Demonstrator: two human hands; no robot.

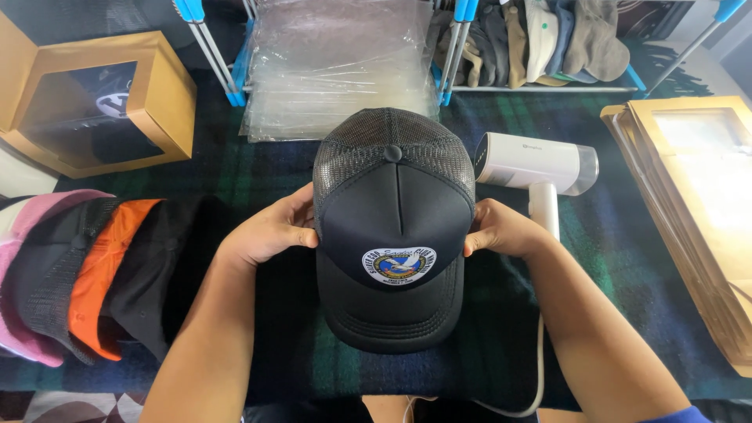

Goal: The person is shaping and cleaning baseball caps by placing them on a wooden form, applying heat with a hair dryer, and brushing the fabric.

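Black foam front, black mesh back: a trucker cap (394,235) sits between both hands, brim toward the wearer of the camera, round patch on the front panel. Nearest edge of view cuts off both forearms; a strip of blue sleeve shows at the lower right corner. Left hand (270,233) presses the cap's left side, fingers curled closed against the panel, thumb along the lower edge; fingertips partly hidden behind the crown. Right hand (501,229) mirrors it on the opposite side, fingers folded onto the seam, tips tucked out of sight. The cap rests on a dark green and blue plaid cloth (619,258), held squarely between the two grips.

Just beyond the right hand: a white handheld steamer (536,166), its handle partly covered by that hand, cord trailing back under the forearm. Left of the left hand: a row of stacked caps (86,274), pink, grey mesh, orange, black. Right of the grip, cut by the frame: flat tan window boxes (697,211). Farther out: clear plastic bags (341,70), an open tan box (98,102), hung hats (540,39), details dim.
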